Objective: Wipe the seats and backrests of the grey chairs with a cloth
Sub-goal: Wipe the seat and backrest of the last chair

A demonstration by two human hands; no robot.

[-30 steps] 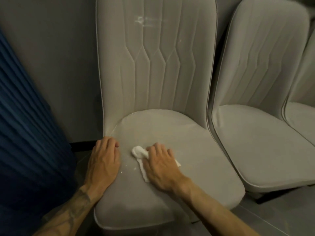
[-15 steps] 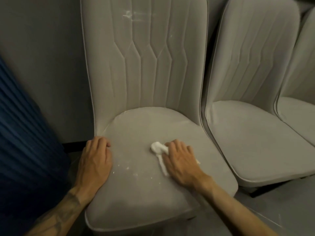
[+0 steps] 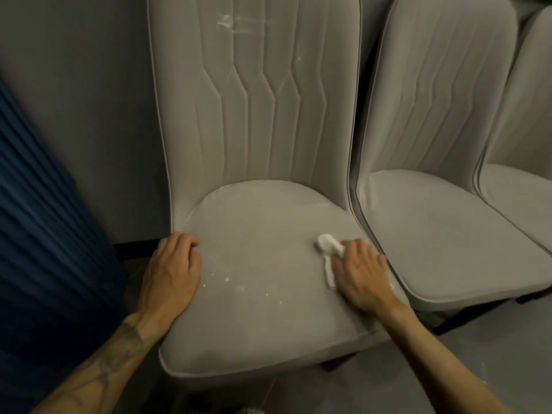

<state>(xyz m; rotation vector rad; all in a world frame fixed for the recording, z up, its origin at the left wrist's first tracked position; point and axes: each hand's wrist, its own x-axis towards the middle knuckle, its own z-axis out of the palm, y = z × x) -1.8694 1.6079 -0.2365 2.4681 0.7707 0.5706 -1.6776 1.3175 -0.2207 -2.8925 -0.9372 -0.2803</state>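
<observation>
Nearest the camera, two bare forearms reach onto the seat (image 3: 268,294) of the closest grey chair. The left hand (image 3: 171,274) lies palm down on the seat's left edge, fingers loosely curled over nothing, apparently steadying the chair. The right hand (image 3: 360,268) presses flat on the white cloth (image 3: 327,253) near the seat's right edge, fingers spread over it and pinning it rather than pinching; a bunched end of the cloth sticks out beyond the fingertips, toward the backrest. Between the two hands a scatter of white specks (image 3: 239,286) lies on the fabric, to the left of the cloth, so the next stroke probably has to run leftward across the seat, and the right hand is the one already on the cloth. Farther off, the backrest (image 3: 257,94) carries a pale smear (image 3: 228,22) near its top, not yet wiped by the look of it. To the right a second chair (image 3: 442,204) stands just beside the first, with a third at the frame edge.
</observation>
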